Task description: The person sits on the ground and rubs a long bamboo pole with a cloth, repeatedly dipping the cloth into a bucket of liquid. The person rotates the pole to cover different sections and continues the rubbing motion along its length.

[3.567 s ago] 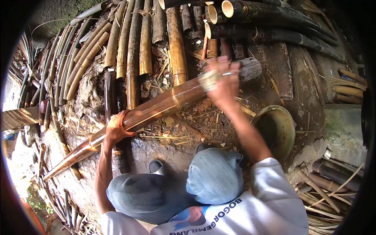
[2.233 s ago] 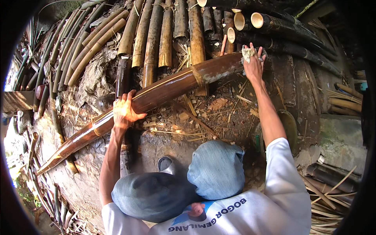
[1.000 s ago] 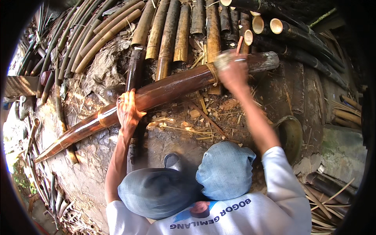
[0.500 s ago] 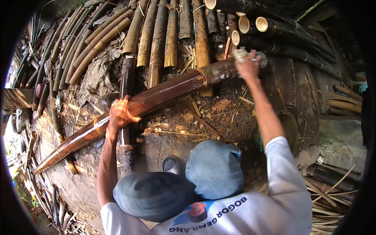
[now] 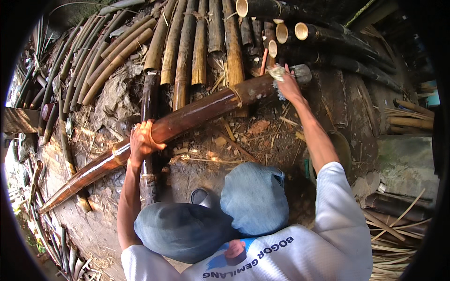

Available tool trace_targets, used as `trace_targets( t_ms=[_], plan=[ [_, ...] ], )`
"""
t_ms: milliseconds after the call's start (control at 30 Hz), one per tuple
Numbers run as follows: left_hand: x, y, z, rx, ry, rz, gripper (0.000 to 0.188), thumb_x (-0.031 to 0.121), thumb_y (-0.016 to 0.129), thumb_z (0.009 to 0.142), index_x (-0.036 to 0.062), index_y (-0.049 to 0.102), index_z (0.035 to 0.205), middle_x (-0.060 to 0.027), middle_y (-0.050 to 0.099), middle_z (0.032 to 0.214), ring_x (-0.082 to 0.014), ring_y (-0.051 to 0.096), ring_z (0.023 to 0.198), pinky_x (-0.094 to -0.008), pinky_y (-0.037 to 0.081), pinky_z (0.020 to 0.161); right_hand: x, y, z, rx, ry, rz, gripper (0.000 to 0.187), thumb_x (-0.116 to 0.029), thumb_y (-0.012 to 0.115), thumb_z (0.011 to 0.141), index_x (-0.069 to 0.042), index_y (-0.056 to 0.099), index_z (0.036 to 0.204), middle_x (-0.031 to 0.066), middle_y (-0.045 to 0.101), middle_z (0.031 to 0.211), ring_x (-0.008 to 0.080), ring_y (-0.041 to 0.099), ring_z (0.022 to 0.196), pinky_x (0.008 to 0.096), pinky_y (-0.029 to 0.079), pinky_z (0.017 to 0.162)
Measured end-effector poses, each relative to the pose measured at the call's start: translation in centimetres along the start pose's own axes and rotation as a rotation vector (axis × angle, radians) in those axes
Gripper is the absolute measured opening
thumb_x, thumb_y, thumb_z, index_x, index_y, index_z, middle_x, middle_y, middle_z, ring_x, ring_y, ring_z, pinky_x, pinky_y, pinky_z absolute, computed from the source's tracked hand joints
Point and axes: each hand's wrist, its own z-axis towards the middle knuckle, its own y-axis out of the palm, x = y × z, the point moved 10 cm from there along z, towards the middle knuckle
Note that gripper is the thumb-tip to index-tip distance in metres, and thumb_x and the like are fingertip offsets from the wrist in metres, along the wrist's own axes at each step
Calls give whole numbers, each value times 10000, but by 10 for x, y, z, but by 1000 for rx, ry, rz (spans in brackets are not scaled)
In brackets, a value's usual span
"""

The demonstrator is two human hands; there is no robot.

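A long, dark brown bamboo pole [image 5: 201, 110] lies slantwise before me, its wet surface shining, its far end up at the right. My left hand [image 5: 143, 142] is wrapped over the pole left of its middle, thumb spread along the near side. Close to the pole's far right end, my right hand [image 5: 290, 86] is closed on a pale, crumpled rag [image 5: 276, 72] pressed against the bamboo. Part of the rag is hidden by the fingers. Under the pole, near my left hand, a dark bamboo piece [image 5: 150, 96] runs crosswise.
Several bamboo poles [image 5: 186, 49] lie side by side beyond the pole. Dark poles with pale cut ends [image 5: 301, 31] are stacked at the far right. Curved bamboo lengths [image 5: 117, 65] lie at the left. Chips and strips litter the ground [image 5: 211, 152]. A concrete block [image 5: 405, 159] stands at right.
My right hand and the rag have come slightly nearer to me across the pole's far end. My left hand keeps its place on the bamboo. The whole view has shifted a little.
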Motion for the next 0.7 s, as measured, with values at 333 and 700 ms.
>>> trace_targets(
  t_ms=[333, 700],
  plan=[
    [6, -31, -17, -224, -306, 184, 1057, 519, 962, 499, 37, 571, 1354, -125, 634, 1246, -342, 601, 1159, -481, 485, 950, 182, 44, -354, -352, 1131, 1591, 520, -511, 551, 1036, -28, 661, 1194, 179, 715, 1058, 358, 728, 961, 498, 627, 857],
    [-41, -11, -13, -247, -889, -427, 807, 651, 124, 1078, 130, 690, 1323, -165, 741, 1208, -322, 658, 1210, -416, 452, 1069, 206, 172, -411, 153, 1338, 1149, 378, -389, 657, 948, -76, 644, 1159, 57, 699, 1017, 243, 666, 880, 414, 543, 716]
  ],
)
